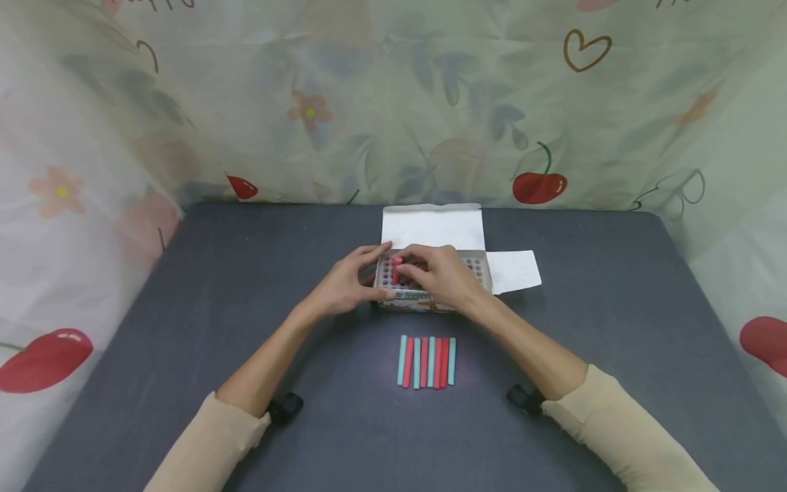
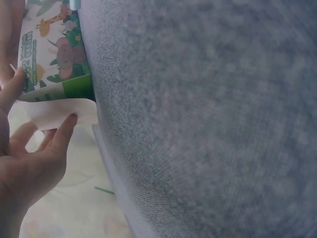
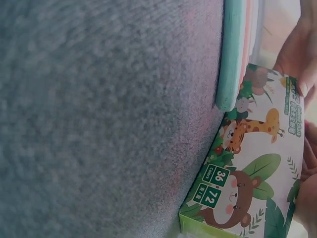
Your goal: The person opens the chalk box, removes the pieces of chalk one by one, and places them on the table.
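Observation:
A printed cardboard chalk box [image 1: 418, 303] stands on the table, its lid folded back and an inner tray with rows of round holes showing. My left hand [image 1: 344, 283] steadies the box's left end, thumb at the front corner and fingers toward the back. In the left wrist view, that hand [image 2: 37, 168] touches a white end flap [image 2: 57, 113]. My right hand [image 1: 443, 273] is over the tray and pinches a red chalk stick [image 1: 396, 271], held upright at its left part. Whether the stick's lower end sits in a hole, I cannot tell. The right hand hides much of the tray.
In front of the box, several red and light-blue chalk sticks [image 1: 427, 362] lie side by side in a row. The lid [image 1: 433, 227] stands up behind, and a white side flap [image 1: 515, 272] sticks out to the right. A patterned curtain [image 1: 381, 123] hangs behind the dark table [image 1: 184, 383].

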The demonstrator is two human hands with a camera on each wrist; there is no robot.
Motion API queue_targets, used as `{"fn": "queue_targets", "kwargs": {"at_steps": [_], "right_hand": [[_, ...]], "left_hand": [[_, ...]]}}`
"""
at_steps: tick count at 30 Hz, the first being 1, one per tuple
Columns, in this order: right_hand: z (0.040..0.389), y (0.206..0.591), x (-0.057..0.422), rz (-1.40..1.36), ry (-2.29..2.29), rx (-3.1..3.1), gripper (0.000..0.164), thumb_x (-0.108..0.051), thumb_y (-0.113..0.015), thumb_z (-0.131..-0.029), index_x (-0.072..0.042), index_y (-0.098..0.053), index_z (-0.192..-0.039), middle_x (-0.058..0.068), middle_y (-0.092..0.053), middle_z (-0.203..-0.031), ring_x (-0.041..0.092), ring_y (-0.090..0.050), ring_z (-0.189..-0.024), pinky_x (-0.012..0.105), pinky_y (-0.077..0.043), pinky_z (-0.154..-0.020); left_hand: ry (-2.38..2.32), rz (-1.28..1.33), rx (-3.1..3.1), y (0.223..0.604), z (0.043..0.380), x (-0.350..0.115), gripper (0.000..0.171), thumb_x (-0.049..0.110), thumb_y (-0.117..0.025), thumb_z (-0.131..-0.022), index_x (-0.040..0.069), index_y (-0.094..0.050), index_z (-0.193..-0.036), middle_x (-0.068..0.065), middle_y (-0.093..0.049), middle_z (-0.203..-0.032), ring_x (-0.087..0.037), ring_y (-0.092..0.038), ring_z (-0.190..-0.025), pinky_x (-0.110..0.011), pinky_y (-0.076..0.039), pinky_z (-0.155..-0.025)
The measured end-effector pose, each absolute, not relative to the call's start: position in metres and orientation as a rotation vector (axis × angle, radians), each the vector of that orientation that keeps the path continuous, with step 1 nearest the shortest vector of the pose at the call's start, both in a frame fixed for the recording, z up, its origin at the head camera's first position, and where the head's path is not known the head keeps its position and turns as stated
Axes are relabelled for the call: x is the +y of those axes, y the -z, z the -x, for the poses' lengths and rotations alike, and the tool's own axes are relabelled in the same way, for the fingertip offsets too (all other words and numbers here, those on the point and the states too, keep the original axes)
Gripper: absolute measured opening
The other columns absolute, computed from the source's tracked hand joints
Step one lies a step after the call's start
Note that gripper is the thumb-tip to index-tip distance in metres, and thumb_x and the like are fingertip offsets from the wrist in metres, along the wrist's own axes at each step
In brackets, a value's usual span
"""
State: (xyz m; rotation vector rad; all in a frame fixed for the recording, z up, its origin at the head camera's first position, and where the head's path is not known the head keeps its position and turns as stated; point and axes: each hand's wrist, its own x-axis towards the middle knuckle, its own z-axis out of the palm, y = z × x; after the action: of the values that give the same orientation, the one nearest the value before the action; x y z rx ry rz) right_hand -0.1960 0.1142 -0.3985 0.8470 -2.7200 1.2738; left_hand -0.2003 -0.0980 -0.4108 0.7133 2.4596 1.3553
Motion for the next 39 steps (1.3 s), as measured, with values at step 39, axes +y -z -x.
{"fn": "queue_targets", "kwargs": {"at_steps": [39], "right_hand": [[0.128,0.369,0.155,-0.44,-1.817,-2.532,0.029,-0.005,-0.065,-0.084,0.002,-0.059,-0.111,0.016,-0.064,-0.083,0.034,-0.064,-0.069,0.039,-0.056,-0.058]], "left_hand": [[-1.385,-0.692,2.432,0.415,0.203,-0.099,0.084,0.024,-0.078,-0.072,0.029,-0.032,-0.142,-0.002,-0.035,-0.133,-0.017,-0.038,-0.125,-0.026,-0.042,-0.096]]}}
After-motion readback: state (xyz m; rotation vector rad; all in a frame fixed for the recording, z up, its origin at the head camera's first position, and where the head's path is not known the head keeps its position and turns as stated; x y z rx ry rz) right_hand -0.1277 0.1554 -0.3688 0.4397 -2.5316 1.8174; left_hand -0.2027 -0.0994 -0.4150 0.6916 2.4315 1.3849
